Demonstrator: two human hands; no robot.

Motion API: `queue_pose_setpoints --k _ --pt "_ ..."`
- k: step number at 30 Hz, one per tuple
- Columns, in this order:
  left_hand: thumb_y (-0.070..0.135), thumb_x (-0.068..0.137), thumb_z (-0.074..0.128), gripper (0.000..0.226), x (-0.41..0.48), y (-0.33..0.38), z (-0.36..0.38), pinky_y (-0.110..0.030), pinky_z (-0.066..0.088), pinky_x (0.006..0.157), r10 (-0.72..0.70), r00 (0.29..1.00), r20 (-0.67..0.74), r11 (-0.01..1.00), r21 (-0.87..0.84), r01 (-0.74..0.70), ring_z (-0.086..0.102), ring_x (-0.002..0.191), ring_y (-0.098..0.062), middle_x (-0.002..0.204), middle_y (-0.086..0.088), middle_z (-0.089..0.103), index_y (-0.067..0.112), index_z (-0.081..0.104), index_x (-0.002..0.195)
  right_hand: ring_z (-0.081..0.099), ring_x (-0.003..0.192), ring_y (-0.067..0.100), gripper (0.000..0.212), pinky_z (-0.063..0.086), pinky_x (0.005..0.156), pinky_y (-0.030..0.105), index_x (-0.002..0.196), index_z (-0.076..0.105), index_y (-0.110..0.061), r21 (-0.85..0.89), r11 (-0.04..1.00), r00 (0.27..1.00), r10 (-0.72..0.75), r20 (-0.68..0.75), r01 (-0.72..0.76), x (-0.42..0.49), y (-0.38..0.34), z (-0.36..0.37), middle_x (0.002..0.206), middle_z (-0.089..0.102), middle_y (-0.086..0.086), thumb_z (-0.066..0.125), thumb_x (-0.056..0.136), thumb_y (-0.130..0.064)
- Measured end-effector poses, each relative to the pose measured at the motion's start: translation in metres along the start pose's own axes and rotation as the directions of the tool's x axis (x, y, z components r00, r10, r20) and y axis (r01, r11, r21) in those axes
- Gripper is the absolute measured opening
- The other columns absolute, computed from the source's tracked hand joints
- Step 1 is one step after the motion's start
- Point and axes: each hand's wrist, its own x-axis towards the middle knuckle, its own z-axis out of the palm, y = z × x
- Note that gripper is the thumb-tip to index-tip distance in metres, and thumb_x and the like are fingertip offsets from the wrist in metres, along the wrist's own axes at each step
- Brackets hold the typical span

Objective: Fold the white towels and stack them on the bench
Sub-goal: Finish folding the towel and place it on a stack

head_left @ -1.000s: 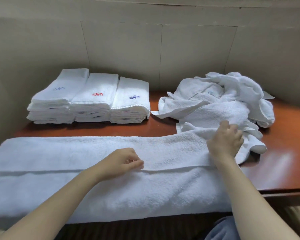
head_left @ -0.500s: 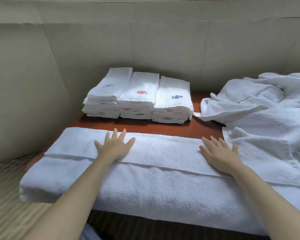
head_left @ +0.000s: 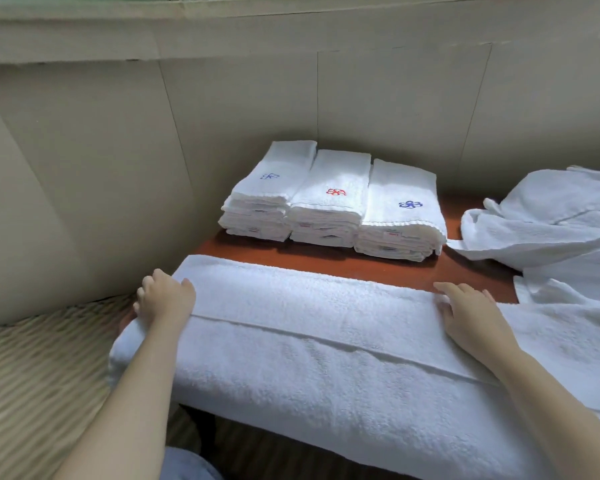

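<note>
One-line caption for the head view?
Left hand grips the long towel's end, right hand flat on it.

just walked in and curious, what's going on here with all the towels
A person is folding a long white towel laid across the front of a reddish bench. The left hand grips the towel's left end with curled fingers, while the right hand rests flat further right. Three stacks of folded towels sit behind, and a pile of unfolded towels lies to the right.

Soft, even daylight from above, faint shadows under the folded stacks (head_left: 329, 202), wide-angle bending at the edges.
</note>
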Motion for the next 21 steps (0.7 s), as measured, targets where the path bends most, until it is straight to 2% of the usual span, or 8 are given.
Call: queue_pose_setpoints --k 2,5,8,10,13,16,19,21 --pt "0.022 0.087 0.057 0.039 0.009 -0.007 -0.008 -0.042 0.037 0.096 -0.030 0.998 0.058 0.997 -0.073 0.034 0.046 0.115 -0.040 0.125 -0.020 0.052 0.001 0.053 0.120 0.051 0.100 0.028 0.039 0.037 0.094 0.036 0.131 0.054 -0.015 -0.027 1.000 1.000 0.010 -0.019 -0.010 0.004 -0.004 0.000 0.108 0.059 0.007 0.045 0.093 -0.010" --pt "0.018 0.066 0.064 0.017 0.019 -0.012 -0.024 -0.030 0.039 0.067 -0.085 0.962 0.261 0.973 -0.184 0.136 0.046 0.071 -0.028 0.079 -0.011 0.049 0.009 0.049 0.069 0.042 0.085 0.024 0.030 0.036 0.076 0.033 0.111 0.065 -0.017 -0.204 0.978 0.999 0.034 -0.023 -0.038 0.004 -0.012 -0.002 0.096 0.056 0.004 0.046 0.090 -0.009" --pt "0.011 0.074 0.065 0.021 0.023 -0.011 -0.037 -0.029 0.038 0.058 -0.158 0.892 0.423 0.970 -0.105 0.221 0.049 0.067 -0.026 0.079 -0.012 0.048 0.001 0.047 0.079 0.030 0.077 0.023 0.021 0.027 0.066 0.033 0.091 0.069 -0.012 -0.296 0.950 0.989 0.062 -0.137 -0.101 0.000 -0.019 -0.002 0.087 0.051 0.007 0.051 0.084 -0.003" --pt "0.008 0.076 0.062 0.023 0.024 -0.008 -0.038 -0.030 0.037 0.057 -0.171 0.878 0.446 0.977 -0.041 0.211 0.046 0.067 -0.026 0.079 -0.013 0.045 -0.001 0.044 0.087 0.039 0.074 0.026 0.021 0.032 0.062 0.032 0.088 0.068 -0.009 -0.239 0.964 0.986 0.083 -0.143 -0.116 -0.002 -0.021 -0.001 0.082 0.052 0.007 0.049 0.084 -0.001" --pt "0.003 0.076 0.058 0.013 0.025 -0.004 -0.036 -0.028 0.035 0.058 -0.108 0.904 0.413 0.992 -0.021 0.128 0.044 0.064 -0.024 0.076 -0.013 0.044 -0.001 0.047 0.081 0.056 0.071 0.031 0.021 0.042 0.055 0.032 0.097 0.062 -0.007 -0.134 0.984 0.988 0.102 -0.118 -0.117 -0.003 -0.020 0.003 0.078 0.063 0.010 0.043 0.089 -0.002" --pt "-0.003 0.076 0.052 0.012 0.028 0.000 -0.029 -0.026 0.030 0.055 0.000 0.958 0.288 0.993 -0.117 0.035 0.039 0.059 -0.022 0.072 -0.008 0.042 0.004 0.043 0.074 0.044 0.047 0.029 0.006 0.029 0.044 0.029 0.089 0.055 0.001 -0.033 0.997 0.962 0.056 -0.268 -0.068 -0.003 -0.024 0.004 0.053 0.051 0.012 0.049 0.089 0.002" --pt "-0.003 0.077 0.051 0.022 0.026 0.001 -0.019 -0.030 0.033 0.059 0.100 0.991 0.086 0.962 -0.262 -0.074 0.044 0.069 -0.027 0.082 -0.005 0.046 0.011 0.041 0.092 0.042 0.036 0.027 0.007 0.026 0.040 0.023 0.080 0.054 0.006 -0.036 0.999 0.923 -0.023 -0.385 0.010 0.004 -0.030 0.007 0.046 0.047 0.015 0.057 0.083 0.012" --pt "-0.002 0.081 0.051 0.038 0.023 0.001 -0.012 -0.036 0.038 0.068 0.131 0.991 -0.006 0.954 -0.270 -0.128 0.050 0.083 -0.032 0.096 -0.010 0.054 0.012 0.043 0.115 0.054 0.049 0.035 0.005 0.032 0.044 0.030 0.091 0.052 0.002 -0.031 1.000 0.948 -0.015 -0.318 0.006 0.015 -0.029 0.013 0.060 0.054 0.020 0.051 0.088 0.007"
